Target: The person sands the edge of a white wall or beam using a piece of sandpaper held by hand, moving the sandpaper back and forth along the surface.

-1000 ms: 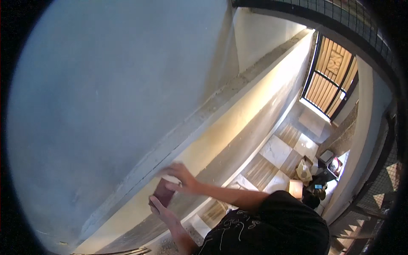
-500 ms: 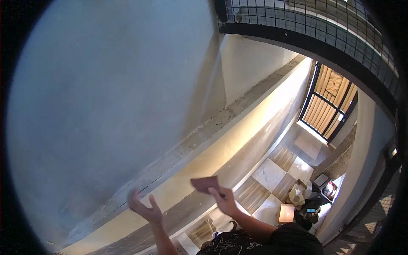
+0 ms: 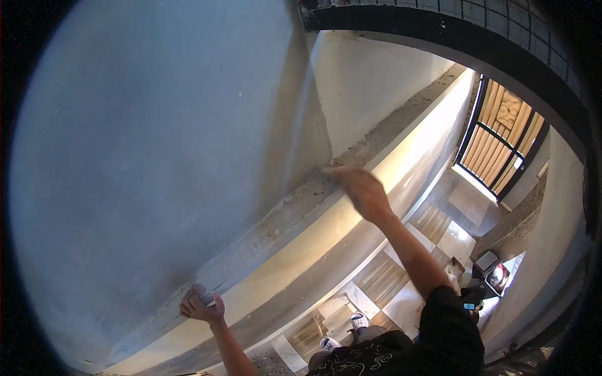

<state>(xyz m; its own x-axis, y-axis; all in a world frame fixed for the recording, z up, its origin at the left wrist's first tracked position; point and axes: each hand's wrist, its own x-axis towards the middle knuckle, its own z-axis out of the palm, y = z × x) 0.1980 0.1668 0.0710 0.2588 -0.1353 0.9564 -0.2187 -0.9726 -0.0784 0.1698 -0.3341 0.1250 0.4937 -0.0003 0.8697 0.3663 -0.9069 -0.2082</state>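
My right hand reaches forward to the ledge, near the wall's corner, and its fingertips are blurred by motion. The hand is bent over with its fingers together. The reddish-brown sheet of sandpaper it held is hidden under it. My left hand rests on the ledge farther left and nearer me, its fingers bent over the top and the thumb apart at the edge. No loose thing shows clearly in it. The grey plastered wall rises behind the ledge, which is rough and patchy.
A black metal frame with mesh arches overhead on the right. Below lie floor tiles and my feet in white-marked footwear. Dark boxes and other clutter stand at the lower right, below a wooden-slat gate.
My right hand has moved up and forward onto the ledge, and the sandpaper has gone out of sight beneath it. My left hand has come down onto the ledge. The view has shifted slightly.
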